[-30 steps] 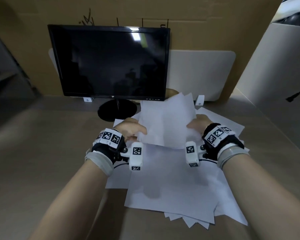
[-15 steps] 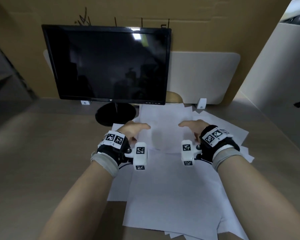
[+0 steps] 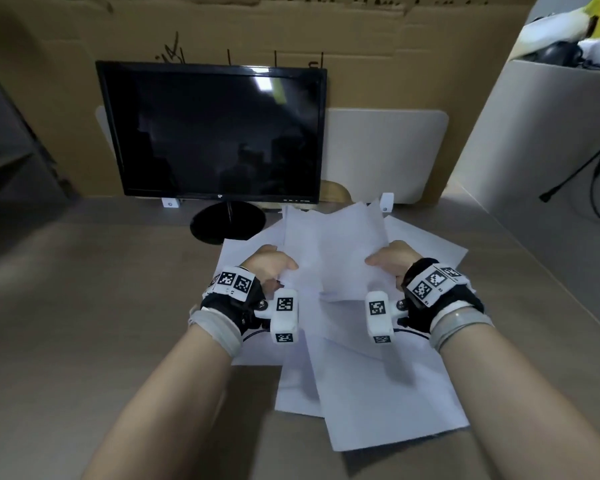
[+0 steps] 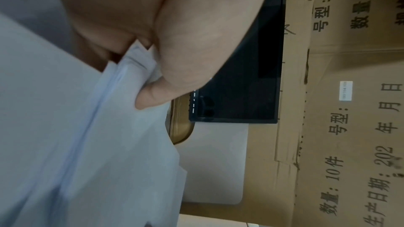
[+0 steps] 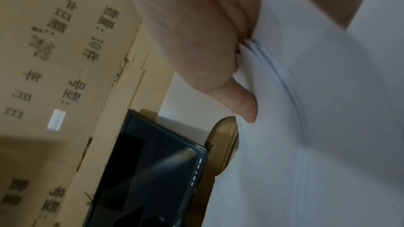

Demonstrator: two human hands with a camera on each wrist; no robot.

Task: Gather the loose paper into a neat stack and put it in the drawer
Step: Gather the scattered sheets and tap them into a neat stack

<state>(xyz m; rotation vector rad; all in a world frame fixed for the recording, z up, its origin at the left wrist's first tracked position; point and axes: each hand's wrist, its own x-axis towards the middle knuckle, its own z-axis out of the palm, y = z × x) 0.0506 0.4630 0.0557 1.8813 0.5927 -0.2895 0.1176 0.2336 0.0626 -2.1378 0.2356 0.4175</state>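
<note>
Both grips hold: left hand (image 3: pixel 269 266) and right hand (image 3: pixel 392 261) pinch the paper sheaf's (image 3: pixel 333 247) side edges; light, floppy, probably slippery.

The camera on my head looks forward and down over both forearms onto the brown desk top (image 3: pixel 84 306), with the black flat-screen monitor (image 3: pixel 219 133) at the far edge. The one on my left wrist sits very close behind my left hand (image 4: pixel 174 28), turned on its side, facing the far brown cardboard wall (image 4: pixel 349 127). My right wrist's camera is just as close to my right hand (image 5: pixel 192 32) and tilted. All three share the monitor and the cardboard.
</note>
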